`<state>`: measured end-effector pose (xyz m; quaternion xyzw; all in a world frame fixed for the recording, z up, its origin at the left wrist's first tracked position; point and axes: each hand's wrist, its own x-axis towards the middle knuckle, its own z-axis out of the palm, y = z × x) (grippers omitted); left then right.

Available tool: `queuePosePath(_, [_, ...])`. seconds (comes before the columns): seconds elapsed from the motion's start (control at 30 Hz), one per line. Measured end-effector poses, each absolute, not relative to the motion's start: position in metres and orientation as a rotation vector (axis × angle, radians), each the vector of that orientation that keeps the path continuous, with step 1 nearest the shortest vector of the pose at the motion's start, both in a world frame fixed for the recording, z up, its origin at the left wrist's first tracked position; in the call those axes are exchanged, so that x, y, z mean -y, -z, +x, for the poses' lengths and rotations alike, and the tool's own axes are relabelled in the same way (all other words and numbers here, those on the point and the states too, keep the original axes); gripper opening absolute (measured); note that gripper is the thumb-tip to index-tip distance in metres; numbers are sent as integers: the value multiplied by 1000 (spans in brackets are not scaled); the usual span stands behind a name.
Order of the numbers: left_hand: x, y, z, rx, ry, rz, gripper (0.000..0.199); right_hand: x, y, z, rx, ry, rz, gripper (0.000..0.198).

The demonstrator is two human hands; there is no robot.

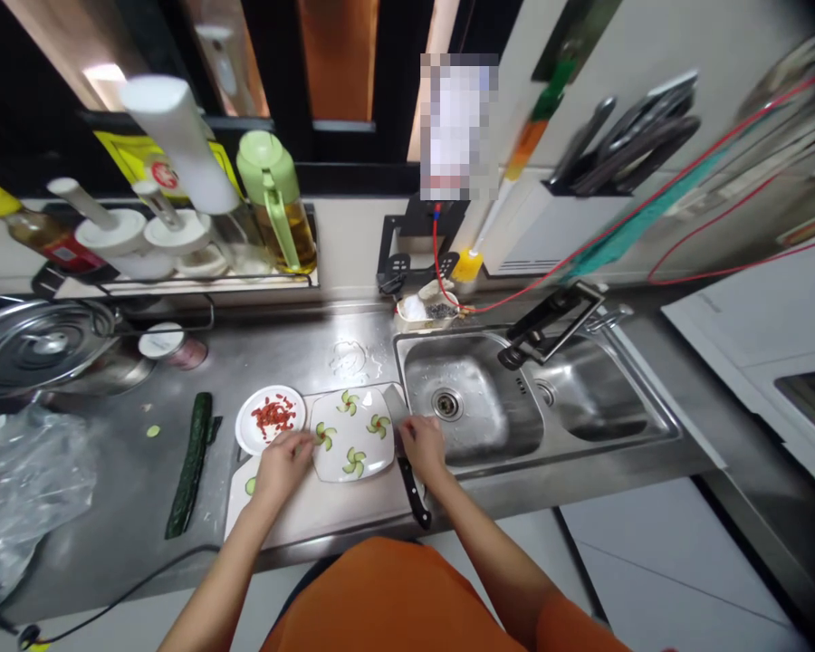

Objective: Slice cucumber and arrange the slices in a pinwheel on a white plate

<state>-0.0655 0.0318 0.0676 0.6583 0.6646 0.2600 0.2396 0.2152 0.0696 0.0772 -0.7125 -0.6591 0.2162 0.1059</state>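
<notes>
Shiny metal is covering the counter (132, 471), where a square white plate (349, 432) with green flower shapes (378, 426) is sitting on a board (312, 518), between the left hand (283, 469) and the right hand (422, 448). The right hand is hiding part of a knife (416, 496). Both hands are curling their fingers nearly together, and I cannot tell if they are holding anything.

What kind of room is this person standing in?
It looks like a kitchen, probably one in a home. You can tell from the metal sink with two basins, the long green cucumber lying on the counter, and the square plate decorated with green slices.
</notes>
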Motion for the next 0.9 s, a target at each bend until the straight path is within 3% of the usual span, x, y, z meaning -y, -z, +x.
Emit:
queuePosePath(0.4, [-15,-57,-106,-2474,-411,1418,42,-68,-86,201,1996,-592,-2061,22])
queuePosePath(0.9, [-3,-29,-99,-2448,-517,1268,53,-73,-84,201,1983,-546,-2052,21])
